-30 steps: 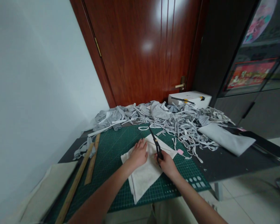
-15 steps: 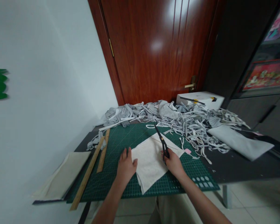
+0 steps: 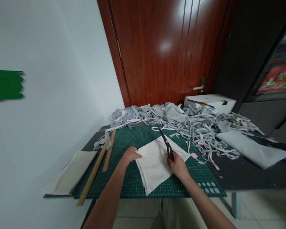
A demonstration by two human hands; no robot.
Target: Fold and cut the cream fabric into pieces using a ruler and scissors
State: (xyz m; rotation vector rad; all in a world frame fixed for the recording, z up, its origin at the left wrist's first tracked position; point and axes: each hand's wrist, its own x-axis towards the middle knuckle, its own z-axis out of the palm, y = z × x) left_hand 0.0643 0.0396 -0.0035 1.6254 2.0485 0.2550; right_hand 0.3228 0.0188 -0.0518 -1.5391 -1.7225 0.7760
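Observation:
A folded piece of cream fabric (image 3: 153, 167) lies at an angle on the green cutting mat (image 3: 131, 136). At its left corner is my left hand (image 3: 131, 154), fingers closed on the fabric edge with the thumb on top. My right hand (image 3: 177, 163) grips the handles of black scissors (image 3: 167, 145), which rest over the fabric with their blades pointing away from me. Beyond the fabric's right corner lies a small pink piece (image 3: 194, 155) beside some thin cut strips.
Two wooden rulers (image 3: 93, 173) lie on the left of the mat, with stacked cream fabric (image 3: 72, 173) beside them. Grey scraps (image 3: 193, 122) heap along the back and right. A white box (image 3: 211, 103) stands behind; a grey folded cloth (image 3: 252, 148) lies at right.
My left hand has gone from lying flat at the fabric's left edge to pinching its left corner. The right hand and scissors stay over the fabric. The view has shifted slightly.

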